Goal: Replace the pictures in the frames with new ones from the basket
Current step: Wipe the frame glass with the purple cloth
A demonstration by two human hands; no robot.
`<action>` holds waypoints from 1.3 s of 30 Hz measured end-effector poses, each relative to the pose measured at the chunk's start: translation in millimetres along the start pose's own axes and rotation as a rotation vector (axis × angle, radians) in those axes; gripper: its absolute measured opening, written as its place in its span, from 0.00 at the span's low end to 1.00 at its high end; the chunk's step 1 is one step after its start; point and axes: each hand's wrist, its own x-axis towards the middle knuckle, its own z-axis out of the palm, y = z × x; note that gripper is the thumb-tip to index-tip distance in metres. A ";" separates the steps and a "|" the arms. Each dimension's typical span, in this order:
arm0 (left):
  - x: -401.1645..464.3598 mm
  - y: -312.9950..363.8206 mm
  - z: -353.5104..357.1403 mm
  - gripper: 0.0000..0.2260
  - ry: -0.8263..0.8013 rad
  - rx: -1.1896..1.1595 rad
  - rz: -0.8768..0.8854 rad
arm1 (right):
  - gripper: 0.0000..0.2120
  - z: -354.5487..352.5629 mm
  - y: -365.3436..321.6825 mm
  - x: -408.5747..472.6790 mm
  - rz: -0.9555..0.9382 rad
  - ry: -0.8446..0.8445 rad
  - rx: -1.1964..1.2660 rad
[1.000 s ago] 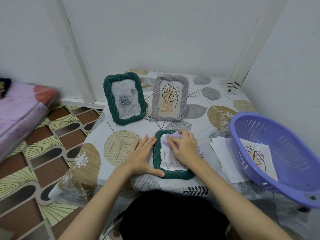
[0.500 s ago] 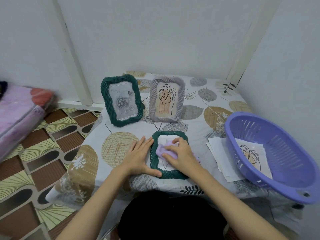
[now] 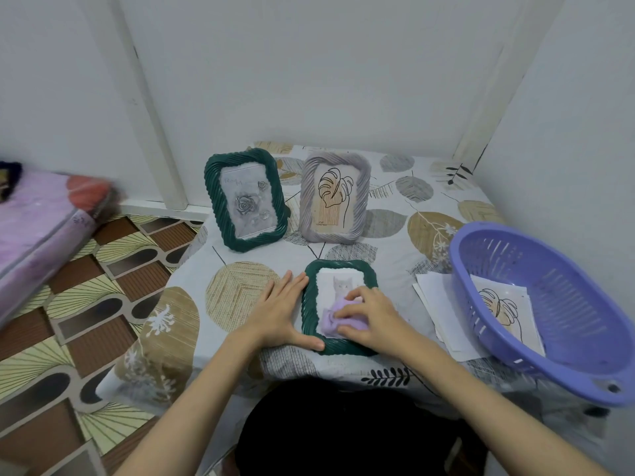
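- left hand lies flat, palm down, fingers straight and close together, pointing to the far side; thumb stretched out to the right along the near edge.
- left forearm runs bare from the near left up to the wrist, held straight in line with the hand.
- right hand is palm down, fingers bent and bunched, pressing on a lilac cloth with the fingertips pointing left.
- right forearm comes in bare from the near right, wrist slightly bent towards the left.
- the two hands sit near each other, not touching.

Green frame; seemingly lilac cloth
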 end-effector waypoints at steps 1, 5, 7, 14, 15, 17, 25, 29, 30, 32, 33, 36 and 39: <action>-0.2 0.3 -0.1 0.67 0.001 -0.001 0.001 | 0.16 -4.1 2.6 5.5 0.035 0.006 -0.021; -0.9 -0.4 0.2 0.67 0.005 0.001 0.001 | 0.14 4.6 -14.8 26.7 0.065 0.084 -0.075; -0.9 -0.2 0.4 0.66 0.008 0.002 -0.002 | 0.16 12.6 -18.4 12.0 -0.012 0.058 -0.047; -1.0 -0.4 0.3 0.66 0.011 -0.001 -0.009 | 0.15 -14.6 13.7 11.0 0.076 0.106 -0.154; -1.2 -0.4 0.0 0.66 0.012 0.000 -0.009 | 0.14 -11.8 8.0 15.8 0.067 0.118 -0.164; -1.4 0.3 -0.3 0.67 0.008 -0.002 -0.009 | 0.13 -2.8 -3.3 13.0 0.007 0.080 -0.143; -1.5 1.1 -0.9 0.66 0.004 -0.001 -0.017 | 0.11 -23.0 11.3 10.0 -0.063 0.162 -0.306; -1.7 1.8 -0.6 0.66 0.004 0.014 -0.016 | 0.10 -17.2 9.8 -3.0 -0.165 0.097 -0.334; -1.9 1.9 -0.5 0.66 0.004 0.010 -0.017 | 0.10 -21.0 11.8 -10.0 -0.169 0.048 -0.335; -1.9 1.4 -0.9 0.66 0.000 0.008 -0.014 | 0.12 -28.3 17.8 -10.0 -0.127 0.027 -0.368; -1.7 1.3 -0.9 0.66 -0.002 0.009 -0.013 | 0.12 -29.1 17.6 -4.1 -0.096 0.042 -0.388; -1.7 2.1 -1.2 0.66 -0.002 0.007 -0.014 | 0.14 -18.9 9.1 15.1 -0.058 0.126 -0.420; -2.6 3.0 -2.1 0.66 0.001 0.005 -0.017 | 0.12 -15.8 7.4 4.0 -0.107 0.112 -0.373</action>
